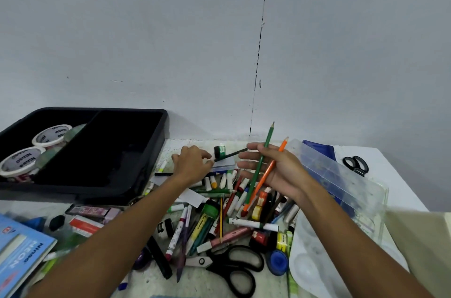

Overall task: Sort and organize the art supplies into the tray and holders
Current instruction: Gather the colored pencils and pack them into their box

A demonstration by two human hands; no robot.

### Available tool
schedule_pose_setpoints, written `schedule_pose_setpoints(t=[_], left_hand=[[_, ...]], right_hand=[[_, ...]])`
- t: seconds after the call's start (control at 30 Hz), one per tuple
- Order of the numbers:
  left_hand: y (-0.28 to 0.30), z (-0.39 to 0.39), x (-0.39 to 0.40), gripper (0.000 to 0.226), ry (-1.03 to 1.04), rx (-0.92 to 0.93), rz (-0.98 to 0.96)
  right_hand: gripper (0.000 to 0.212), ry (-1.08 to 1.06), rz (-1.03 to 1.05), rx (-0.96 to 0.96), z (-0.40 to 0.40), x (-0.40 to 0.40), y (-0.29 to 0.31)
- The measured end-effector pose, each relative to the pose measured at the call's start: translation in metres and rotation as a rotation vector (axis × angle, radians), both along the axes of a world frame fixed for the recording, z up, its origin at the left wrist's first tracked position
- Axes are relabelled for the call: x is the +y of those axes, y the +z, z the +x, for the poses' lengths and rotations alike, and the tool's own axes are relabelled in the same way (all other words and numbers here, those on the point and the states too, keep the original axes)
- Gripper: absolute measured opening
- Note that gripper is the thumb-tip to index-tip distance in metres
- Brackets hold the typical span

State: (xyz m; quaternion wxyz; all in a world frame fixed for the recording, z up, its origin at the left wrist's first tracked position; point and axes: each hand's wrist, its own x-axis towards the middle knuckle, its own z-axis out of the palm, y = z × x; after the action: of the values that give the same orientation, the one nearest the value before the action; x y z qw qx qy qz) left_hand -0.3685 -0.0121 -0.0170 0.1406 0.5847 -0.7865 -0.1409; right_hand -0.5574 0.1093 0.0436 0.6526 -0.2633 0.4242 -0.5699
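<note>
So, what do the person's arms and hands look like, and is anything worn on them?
Both forearms are bare up to the bottom edge of the picture: no sleeves, watch, bracelet or gloves show. The left hand and the right hand are bare too, with no rings visible. The fingernails look short and unpainted.

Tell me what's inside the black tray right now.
The black tray holds two white tape rolls in its left compartment, beside something greenish and blurred. The right compartment looks empty, though its dark floor hides detail.
</note>
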Motion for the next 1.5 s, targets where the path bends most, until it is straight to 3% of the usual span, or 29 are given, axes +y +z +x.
schedule_pose_setpoints(t=[0.1, 0.23, 0.37, 0.53, 0.63, 0.83, 1.0, 1.1, 1.37, 1.5], left_hand=[[0.002, -0.008, -0.001, 0.019, -0.034, -0.053, -0.025], [0.003, -0.007, 0.001, 0.014, 0.001, 0.018, -0.056], [0.006, 0.01, 0.009, 0.011, 0.063, 0.223, -0.056], [0.014, 0.034, 0.038, 0.008, 0.091, 0.668, 0.021], [0.016, 0.04, 0.056, 0.007, 0.002, 0.749, 0.099], [0.006, 0.045, 0.074, 0.008, -0.195, 0.6, 0.084], [0.002, 0.048, 0.076, 0.005, -0.33, 0.57, 0.089], [-0.001, 0.055, 0.067, 0.01, -0.254, 0.584, -0.023], [-0.022, 0.073, 0.025, 0.034, -0.138, -0.002, -0.248], [-0.022, 0.071, 0.014, 0.028, -0.106, -0.079, -0.169]], right_hand=[[0.024, -0.02, 0.025, -0.024, -0.002, 0.002, -0.003], [0.018, -0.05, 0.041, -0.05, 0.0, 0.005, -0.007], [0.014, -0.09, 0.06, -0.081, 0.006, 0.004, -0.008], [0.023, -0.217, 0.093, -0.086, 0.023, -0.007, -0.009], [0.021, -0.253, 0.083, -0.05, 0.037, -0.012, -0.012], [0.033, -0.211, 0.016, -0.151, 0.057, -0.013, -0.01], [0.03, -0.208, 0.017, -0.114, 0.057, -0.015, -0.012], [0.027, -0.209, 0.029, -0.089, 0.052, -0.018, -0.011], [0.024, -0.216, 0.026, -0.065, 0.034, -0.016, -0.01], [0.024, -0.207, 0.017, -0.047, 0.028, -0.013, -0.009]])
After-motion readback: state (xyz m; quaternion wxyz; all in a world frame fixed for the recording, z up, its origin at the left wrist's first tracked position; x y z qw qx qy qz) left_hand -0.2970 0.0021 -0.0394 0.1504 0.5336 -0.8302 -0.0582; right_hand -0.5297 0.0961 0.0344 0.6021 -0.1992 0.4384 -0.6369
